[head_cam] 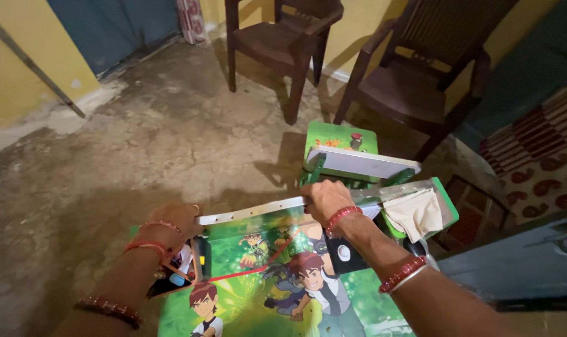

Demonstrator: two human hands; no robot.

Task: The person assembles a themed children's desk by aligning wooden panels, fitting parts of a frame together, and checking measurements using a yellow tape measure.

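A small green children's table (pixel 277 293) with cartoon figures printed on its top stands right below me. My left hand (pixel 174 221) grips its far left corner. My right hand (pixel 324 196) holds the metal strip along its far edge near the middle. Both wrists wear red bead bracelets. A red cord (pixel 252 268) and a dark flat object (pixel 343 256) lie on the tabletop. A beige cloth (pixel 414 212) hangs at the table's far right corner. A matching small green chair (pixel 349 156) stands just beyond the table.
Two brown plastic chairs (pixel 283 37) (pixel 414 81) stand at the far wall on a rough concrete floor (pixel 140 143). A patterned red-and-white fabric (pixel 539 156) lies at the right. A blue door (pixel 108 25) and yellow wall (pixel 15 68) are at the far left.
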